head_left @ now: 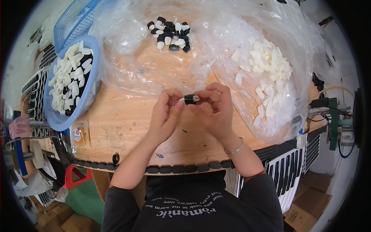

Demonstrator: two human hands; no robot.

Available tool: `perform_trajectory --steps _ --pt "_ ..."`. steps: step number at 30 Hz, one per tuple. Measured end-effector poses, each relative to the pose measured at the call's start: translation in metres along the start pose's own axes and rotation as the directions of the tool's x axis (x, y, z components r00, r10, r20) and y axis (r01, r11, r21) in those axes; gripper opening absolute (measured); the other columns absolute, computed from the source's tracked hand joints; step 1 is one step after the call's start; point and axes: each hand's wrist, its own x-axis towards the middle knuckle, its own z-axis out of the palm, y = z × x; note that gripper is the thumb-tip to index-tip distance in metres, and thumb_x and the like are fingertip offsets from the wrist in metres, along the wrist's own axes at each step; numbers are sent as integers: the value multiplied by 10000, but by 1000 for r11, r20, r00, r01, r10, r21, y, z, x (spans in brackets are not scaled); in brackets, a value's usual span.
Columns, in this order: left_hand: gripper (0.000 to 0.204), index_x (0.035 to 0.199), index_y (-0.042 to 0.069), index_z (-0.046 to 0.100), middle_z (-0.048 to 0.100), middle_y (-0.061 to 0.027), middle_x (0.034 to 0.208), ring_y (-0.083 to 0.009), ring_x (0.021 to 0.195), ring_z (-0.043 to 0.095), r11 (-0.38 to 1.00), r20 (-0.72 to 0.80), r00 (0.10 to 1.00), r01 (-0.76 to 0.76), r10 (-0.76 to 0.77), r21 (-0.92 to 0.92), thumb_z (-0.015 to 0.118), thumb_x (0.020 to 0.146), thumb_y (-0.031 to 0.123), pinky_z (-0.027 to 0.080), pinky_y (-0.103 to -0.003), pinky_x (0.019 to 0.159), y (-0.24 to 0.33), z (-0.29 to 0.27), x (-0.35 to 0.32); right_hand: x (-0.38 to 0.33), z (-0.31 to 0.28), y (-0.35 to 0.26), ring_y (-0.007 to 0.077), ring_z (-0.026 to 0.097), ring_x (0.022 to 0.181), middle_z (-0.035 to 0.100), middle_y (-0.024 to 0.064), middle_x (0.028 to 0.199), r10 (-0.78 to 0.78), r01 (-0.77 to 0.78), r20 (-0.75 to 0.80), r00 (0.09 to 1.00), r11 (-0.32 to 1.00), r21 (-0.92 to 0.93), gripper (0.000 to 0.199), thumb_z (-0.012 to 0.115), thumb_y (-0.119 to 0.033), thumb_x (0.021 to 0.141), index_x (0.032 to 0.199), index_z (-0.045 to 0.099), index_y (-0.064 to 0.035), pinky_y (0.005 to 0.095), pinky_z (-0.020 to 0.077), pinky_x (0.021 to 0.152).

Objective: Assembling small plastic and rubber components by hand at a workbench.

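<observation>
Over the middle of the wooden table, a short black cylindrical cap [189,99] is held between both hands. My left hand [164,116] is closed, its thumb and fingertips pinching the cap's left side. From the cap's right end sticks a pale white plastic piece [196,98], pinched by the thumb and forefinger of my right hand [216,112]. How deep the white piece sits inside the cap is hidden. Beyond my hands lies a small pile of black caps with white pieces [170,33], on clear plastic sheeting.
Many loose white pieces [270,65] lie on a clear plastic bag [232,87] at right. A blue basket [97,58] at left holds white and black parts. Near it lies a small orange-and-white packet [80,135]. Black padding [181,169] lines the table's front edge, with a black ring [115,158] nearby.
</observation>
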Motion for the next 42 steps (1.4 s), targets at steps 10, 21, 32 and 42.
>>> perform_trajectory --steps 10,21,32,42 --pt "105 940 7 547 530 -30 875 -94 824 487 996 60 998 -6 1 87 531 872 -71 392 -218 775 1 -9 0 10 -8 -13 189 652 725 668 99 876 -302 329 133 944 893 -306 274 779 -17 710 911 593 -26 263 531 656" --pt "217 960 -11 593 591 -134 903 -250 824 591 873 240 944 -307 229 378 563 753 -67 460 -288 742 12 -10 9 5 -9 -22 219 631 690 629 92 848 -282 335 204 938 887 -317 230 756 -4 696 866 603 -28 284 523 607" --pt "204 1013 -36 614 641 -136 962 -230 869 609 934 95 963 -267 252 235 590 811 -51 466 -289 795 -8 -9 2 3 -5 -21 236 632 788 624 109 942 -288 330 189 939 910 -250 209 738 30 715 891 636 -19 296 527 646" --pt "163 960 -27 665 662 -117 939 -191 853 601 985 96 992 -91 77 144 601 815 -63 460 -276 782 -11 -11 -5 0 -3 -17 245 599 745 579 96 901 -388 418 156 908 850 -320 172 697 -8 745 892 609 -11 331 510 631"
